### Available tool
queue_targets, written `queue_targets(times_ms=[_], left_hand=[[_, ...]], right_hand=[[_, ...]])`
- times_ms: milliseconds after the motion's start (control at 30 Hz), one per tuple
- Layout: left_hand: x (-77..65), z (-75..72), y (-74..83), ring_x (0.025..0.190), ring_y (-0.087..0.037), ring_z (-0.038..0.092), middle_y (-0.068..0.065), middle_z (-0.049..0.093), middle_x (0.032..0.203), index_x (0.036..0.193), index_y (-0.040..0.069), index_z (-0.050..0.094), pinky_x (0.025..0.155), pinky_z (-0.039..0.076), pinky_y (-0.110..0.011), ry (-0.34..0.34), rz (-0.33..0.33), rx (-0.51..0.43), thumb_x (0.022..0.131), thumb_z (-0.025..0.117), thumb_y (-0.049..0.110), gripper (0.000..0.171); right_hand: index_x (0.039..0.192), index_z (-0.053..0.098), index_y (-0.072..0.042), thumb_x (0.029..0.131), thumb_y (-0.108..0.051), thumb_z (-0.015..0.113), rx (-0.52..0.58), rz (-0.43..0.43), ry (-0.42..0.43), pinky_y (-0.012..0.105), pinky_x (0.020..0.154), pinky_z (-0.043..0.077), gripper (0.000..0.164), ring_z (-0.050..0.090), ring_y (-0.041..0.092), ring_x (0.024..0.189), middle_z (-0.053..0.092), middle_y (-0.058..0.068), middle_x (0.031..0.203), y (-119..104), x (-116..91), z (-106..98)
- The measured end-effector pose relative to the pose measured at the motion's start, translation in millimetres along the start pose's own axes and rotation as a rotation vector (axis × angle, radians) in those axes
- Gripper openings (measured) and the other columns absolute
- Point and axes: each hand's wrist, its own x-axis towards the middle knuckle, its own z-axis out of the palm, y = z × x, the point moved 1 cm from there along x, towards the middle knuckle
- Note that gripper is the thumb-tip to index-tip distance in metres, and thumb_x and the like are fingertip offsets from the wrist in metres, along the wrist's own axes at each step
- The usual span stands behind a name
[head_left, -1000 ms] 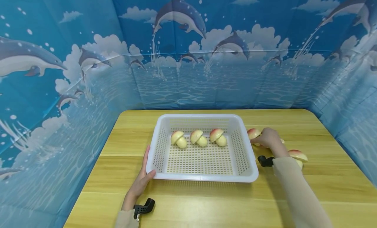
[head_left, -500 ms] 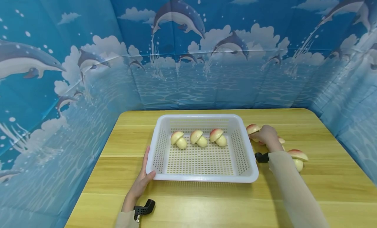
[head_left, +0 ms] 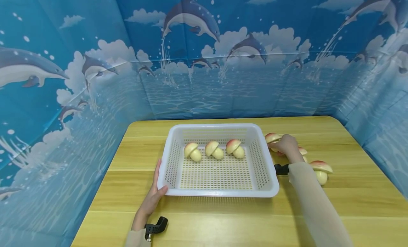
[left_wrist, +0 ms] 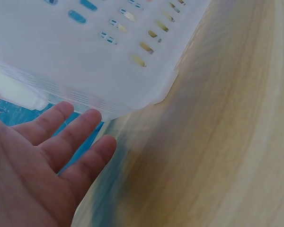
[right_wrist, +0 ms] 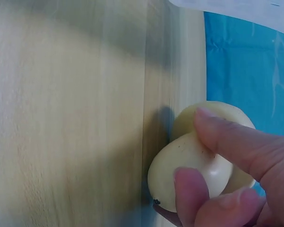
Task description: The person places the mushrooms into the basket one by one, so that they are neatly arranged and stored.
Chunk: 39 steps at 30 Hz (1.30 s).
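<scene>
A white plastic basket with perforated walls stands mid-table. My left hand is at its front left corner, thumb on the rim and fingers along the outer wall. In the left wrist view those fingers are spread and nearly straight against the plastic. Right of the basket, my right hand grips a toy mushroom, cream with a reddish cap. The right wrist view shows the thumb on its cap and other fingers around its pale stem.
Three toy mushrooms lie in a row in the rear half of the basket. More mushrooms lie right of it, one beside the right sleeve and another partly behind the right wrist. A dolphin-printed curtain surrounds the wooden table.
My right hand has shifted slightly left and back toward the basket's right rim, and the gripped mushroom has moved with it. The left hand keeps its place at the corner.
</scene>
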Motion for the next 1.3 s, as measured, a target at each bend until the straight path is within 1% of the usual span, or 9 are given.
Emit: queue_targets(times_ms=[167,267,367,467,600,800,1100,1200,1300], left_hand=[[0.0,-0.7,-0.3,0.139,-0.039,0.003,-0.005,-0.009,0.158,0.152,0.026,-0.012,0.101,0.007,-0.064,-0.006,0.006,0.007,0.094,0.045,0.022,0.081],[-0.2,-0.9,-0.6,0.139,-0.040,0.003,-0.005,-0.009,0.158,0.152,0.029,-0.011,0.101,0.007,-0.064,-0.008,0.006,0.006,0.095,0.045,0.023,0.080],[-0.5,-1.0,-0.7,0.140,-0.039,0.003,-0.004,-0.009,0.158,0.151,0.033,-0.010,0.101,0.007,-0.065,-0.012,0.003,0.004,0.095,0.045,0.024,0.079],[-0.5,-1.0,-1.3,0.140,-0.038,0.003,-0.002,-0.009,0.158,0.151,0.031,-0.011,0.101,0.007,-0.065,-0.008,-0.001,-0.002,0.095,0.045,0.025,0.080],[-0.4,-0.9,-1.7,0.140,-0.038,0.003,-0.001,-0.009,0.158,0.151,0.025,-0.013,0.101,0.006,-0.065,-0.008,0.000,-0.007,0.095,0.046,0.025,0.082],[-0.4,-0.7,-1.1,0.140,-0.039,0.001,-0.003,-0.010,0.158,0.151,0.023,-0.014,0.101,0.005,-0.066,-0.010,0.014,-0.003,0.095,0.045,0.024,0.082],[-0.6,1.5,0.8,0.140,-0.037,0.001,-0.003,-0.010,0.157,0.152,0.027,-0.011,0.102,0.004,-0.064,-0.007,0.023,-0.011,0.094,0.046,0.022,0.081],[-0.5,1.7,1.6,0.140,-0.037,0.001,-0.003,-0.010,0.158,0.152,0.027,-0.011,0.102,0.005,-0.064,-0.012,0.028,-0.016,0.093,0.046,0.022,0.081],[-0.6,1.8,2.2,0.140,-0.038,0.002,-0.003,-0.010,0.158,0.152,0.025,-0.012,0.102,0.005,-0.063,-0.013,0.028,-0.021,0.093,0.046,0.022,0.082]], right_hand=[[0.066,0.059,0.001,0.081,-0.034,0.072,0.048,0.001,-0.008,0.031,0.051,0.040,0.040,0.059,0.028,0.054,0.060,0.014,0.056,1,-2,0],[0.065,0.060,0.001,0.080,-0.036,0.071,0.065,0.009,-0.011,0.031,0.050,0.041,0.041,0.059,0.028,0.055,0.061,0.014,0.058,3,-2,1],[0.060,0.058,-0.003,0.081,-0.040,0.071,0.066,0.011,-0.019,0.031,0.051,0.042,0.044,0.059,0.027,0.055,0.062,0.014,0.059,3,-1,2],[0.056,0.056,-0.005,0.081,-0.044,0.070,0.062,0.007,-0.026,0.031,0.052,0.042,0.049,0.059,0.027,0.055,0.063,0.014,0.059,4,-1,2],[0.063,0.059,0.000,0.083,-0.047,0.067,0.077,0.008,-0.029,0.031,0.050,0.041,0.051,0.058,0.028,0.056,0.064,0.014,0.061,3,-1,2],[0.073,0.064,0.004,0.082,-0.054,0.065,0.125,0.015,-0.019,0.030,0.047,0.038,0.059,0.058,0.030,0.059,0.065,0.014,0.064,1,-5,-3],[0.062,0.048,-0.009,0.081,-0.061,0.062,0.174,0.039,0.019,0.033,0.051,0.037,0.057,0.061,0.035,0.068,0.067,0.015,0.068,-3,-11,-12],[0.061,0.040,-0.013,0.080,-0.064,0.061,0.198,0.064,0.010,0.032,0.051,0.034,0.058,0.059,0.034,0.067,0.066,0.015,0.069,-4,-12,-15],[0.062,0.033,-0.015,0.078,-0.066,0.061,0.223,0.069,0.010,0.032,0.050,0.034,0.060,0.056,0.031,0.062,0.063,0.014,0.064,-5,-12,-18]])
